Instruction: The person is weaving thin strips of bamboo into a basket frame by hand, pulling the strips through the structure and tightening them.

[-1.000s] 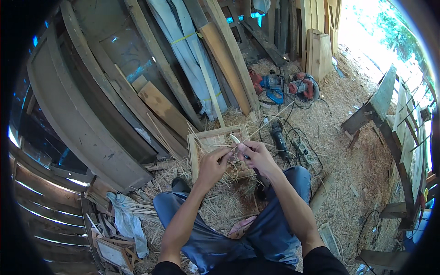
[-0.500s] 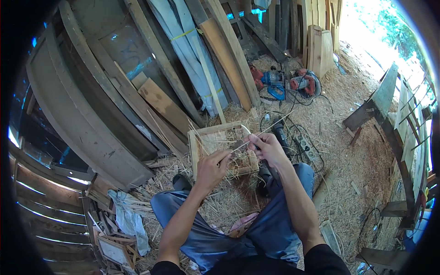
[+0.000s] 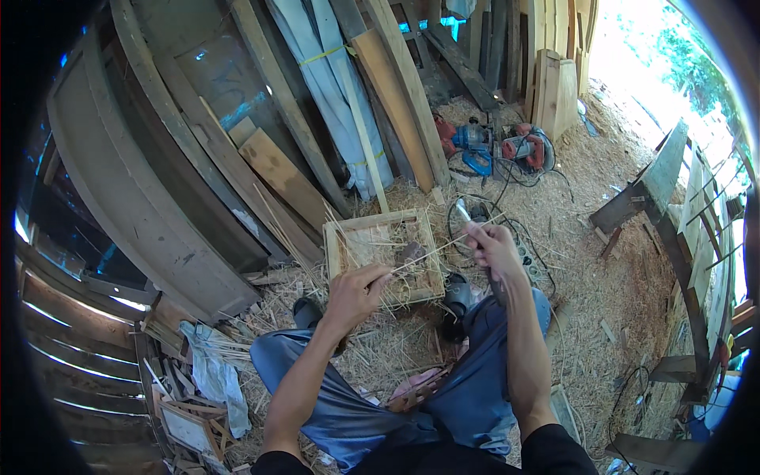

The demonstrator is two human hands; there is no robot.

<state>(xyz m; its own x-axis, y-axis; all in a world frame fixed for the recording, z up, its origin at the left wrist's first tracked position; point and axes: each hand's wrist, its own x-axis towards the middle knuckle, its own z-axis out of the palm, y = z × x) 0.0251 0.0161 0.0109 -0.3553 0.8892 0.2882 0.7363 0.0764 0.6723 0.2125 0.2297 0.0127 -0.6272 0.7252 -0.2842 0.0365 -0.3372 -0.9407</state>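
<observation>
Over a shallow wooden frame on the ground, a thin pale wooden strip slants up from left to right. My left hand pinches its lower end, fingers closed. My right hand is closed around a knife, its bright blade jutting up past the fingers and its dark handle running down beside my wrist. The strip's upper part meets the knife at my right hand; exactly how the edge touches it is too small to tell. A dark lump lies inside the frame among shavings.
Planks and curved panels lean at the left. Red and blue power tools with cables lie beyond the frame. Shavings cover the ground. A wooden structure stands at the right. Pale plastic sheeting and scrap wood lie at the lower left.
My right hand with the knife has moved right and slightly away from my left hand, so more strip shows between them. My left hand has shifted slightly left and down.
</observation>
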